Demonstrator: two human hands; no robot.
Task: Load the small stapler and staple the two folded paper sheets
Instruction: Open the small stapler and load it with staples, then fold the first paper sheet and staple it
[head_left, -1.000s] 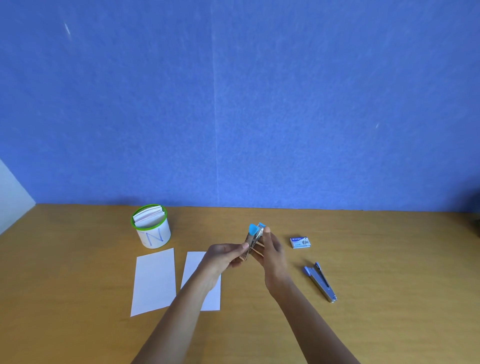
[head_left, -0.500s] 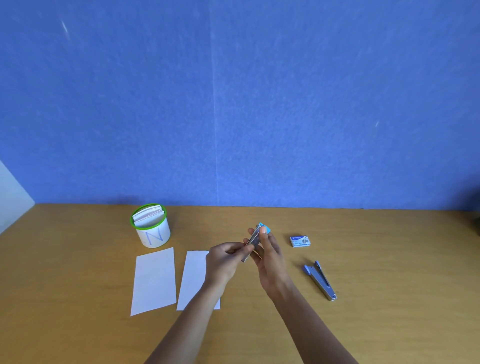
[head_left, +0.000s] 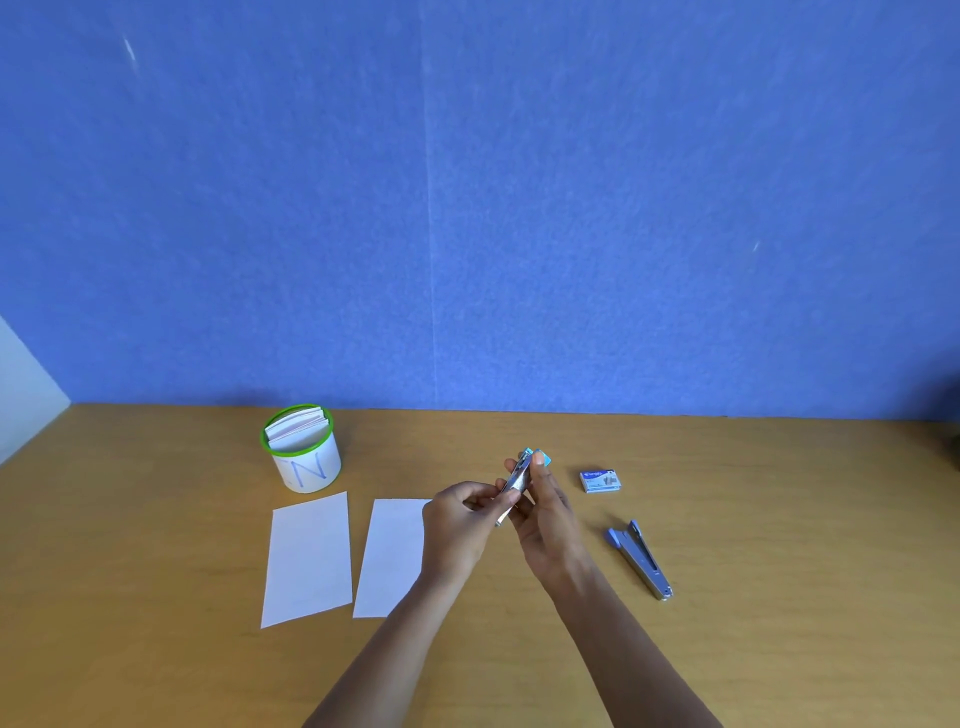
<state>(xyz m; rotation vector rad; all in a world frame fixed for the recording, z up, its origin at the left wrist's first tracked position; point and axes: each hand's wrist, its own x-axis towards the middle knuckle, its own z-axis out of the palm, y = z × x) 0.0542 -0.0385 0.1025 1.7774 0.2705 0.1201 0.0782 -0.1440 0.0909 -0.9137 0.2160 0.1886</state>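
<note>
The small stapler (head_left: 521, 475), silver with a light blue end, is held above the wooden table (head_left: 779, 519). My right hand (head_left: 545, 525) grips its body, thumb along the top near the blue end. My left hand (head_left: 460, 519) pinches its lower end with fingertips. Two folded white paper sheets lie flat side by side: the left sheet (head_left: 309, 558) fully in view, the right sheet (head_left: 390, 556) partly hidden under my left wrist. A small blue staple box (head_left: 600, 480) sits to the right of my hands.
A larger blue and silver stapler (head_left: 640, 558) lies on the table at the right, below the staple box. A white cup with a green rim (head_left: 304, 452), holding folded papers, stands behind the left sheet. A blue wall rises behind the table.
The blue top of the small stapler, raised one second ago, has come down onto the body. Both hands have shifted slightly lower and stayed on the stapler.
</note>
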